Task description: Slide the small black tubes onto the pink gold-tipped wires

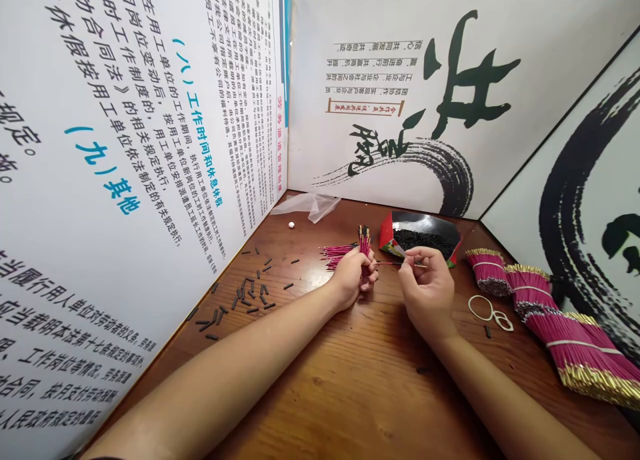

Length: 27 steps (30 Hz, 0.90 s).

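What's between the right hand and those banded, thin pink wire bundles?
In the head view, pale looped rubber bands and a short black tube lie there.

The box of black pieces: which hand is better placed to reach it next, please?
Probably the right hand: it is nearer the box, though pinching a thin stick; the left hand holds a bundle.

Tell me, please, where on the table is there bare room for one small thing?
The widest bare patch of the table lies between the left forearm and the right forearm, with one dark bit near the right. Crowded: loose black tubes at left, open box at far side, rubber bands and banded bundles at right.
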Each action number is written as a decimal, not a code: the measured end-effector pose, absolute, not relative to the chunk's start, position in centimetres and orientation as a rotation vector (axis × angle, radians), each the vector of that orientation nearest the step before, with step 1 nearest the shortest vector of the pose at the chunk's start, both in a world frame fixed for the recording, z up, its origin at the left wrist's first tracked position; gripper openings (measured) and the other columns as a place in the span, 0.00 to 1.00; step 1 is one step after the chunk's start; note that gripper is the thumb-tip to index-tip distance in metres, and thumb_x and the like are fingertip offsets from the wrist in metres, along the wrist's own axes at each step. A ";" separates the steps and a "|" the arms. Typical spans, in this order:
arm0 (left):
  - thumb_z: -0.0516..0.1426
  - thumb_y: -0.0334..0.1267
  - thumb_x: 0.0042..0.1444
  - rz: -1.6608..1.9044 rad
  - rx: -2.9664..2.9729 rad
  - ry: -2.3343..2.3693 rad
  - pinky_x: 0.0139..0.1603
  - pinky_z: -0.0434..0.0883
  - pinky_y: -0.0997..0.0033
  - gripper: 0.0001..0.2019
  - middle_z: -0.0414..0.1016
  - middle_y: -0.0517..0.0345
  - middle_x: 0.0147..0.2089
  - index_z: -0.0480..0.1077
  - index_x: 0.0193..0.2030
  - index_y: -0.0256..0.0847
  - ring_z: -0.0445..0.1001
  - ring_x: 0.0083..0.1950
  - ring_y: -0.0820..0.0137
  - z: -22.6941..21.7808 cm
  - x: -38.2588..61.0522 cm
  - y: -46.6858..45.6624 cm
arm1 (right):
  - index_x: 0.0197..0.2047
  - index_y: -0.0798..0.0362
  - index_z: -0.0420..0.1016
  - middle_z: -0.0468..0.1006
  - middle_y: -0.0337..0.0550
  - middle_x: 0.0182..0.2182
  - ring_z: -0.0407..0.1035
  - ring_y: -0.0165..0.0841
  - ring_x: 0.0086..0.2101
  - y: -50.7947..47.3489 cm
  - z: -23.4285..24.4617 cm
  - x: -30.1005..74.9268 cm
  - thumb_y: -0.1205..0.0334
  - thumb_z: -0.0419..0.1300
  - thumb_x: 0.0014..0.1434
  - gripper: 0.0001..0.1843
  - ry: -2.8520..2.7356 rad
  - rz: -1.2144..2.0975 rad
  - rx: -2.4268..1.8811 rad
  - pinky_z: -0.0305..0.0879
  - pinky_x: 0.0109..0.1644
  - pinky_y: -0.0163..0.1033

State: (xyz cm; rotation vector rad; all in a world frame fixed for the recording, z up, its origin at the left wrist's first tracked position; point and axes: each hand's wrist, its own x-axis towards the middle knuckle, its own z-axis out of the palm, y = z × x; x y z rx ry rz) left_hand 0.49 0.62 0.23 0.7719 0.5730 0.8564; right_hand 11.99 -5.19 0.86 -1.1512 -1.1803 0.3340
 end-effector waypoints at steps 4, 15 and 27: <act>0.51 0.31 0.42 0.821 0.826 0.560 0.17 0.39 0.79 0.08 0.46 0.70 0.22 0.57 0.31 0.41 0.42 0.17 0.81 0.5 0.3 0.4 | 0.38 0.50 0.67 0.68 0.37 0.29 0.62 0.26 0.25 -5.0 0.6 12.3 0.64 0.60 0.55 0.07 -1.170 0.361 -1.138 0.60 0.26 0.33; 0.57 0.38 0.50 0.709 0.954 0.495 0.18 0.40 0.79 0.10 0.48 0.72 0.21 0.57 0.31 0.41 0.41 0.18 0.82 0.8 0.0 0.0 | 0.39 0.49 0.67 0.71 0.38 0.30 0.68 0.30 0.30 -4.7 0.2 12.3 0.57 0.63 0.55 0.11 -1.168 0.513 -1.110 0.66 0.33 0.36; 0.58 0.40 0.52 0.746 0.978 0.523 0.19 0.40 0.78 0.11 0.48 0.72 0.22 0.57 0.33 0.42 0.43 0.18 0.82 0.5 0.2 0.0 | 0.43 0.50 0.69 0.75 0.41 0.35 0.71 0.31 0.31 -4.5 -0.2 12.5 0.51 0.67 0.53 0.18 -1.136 0.611 -1.136 0.69 0.35 0.38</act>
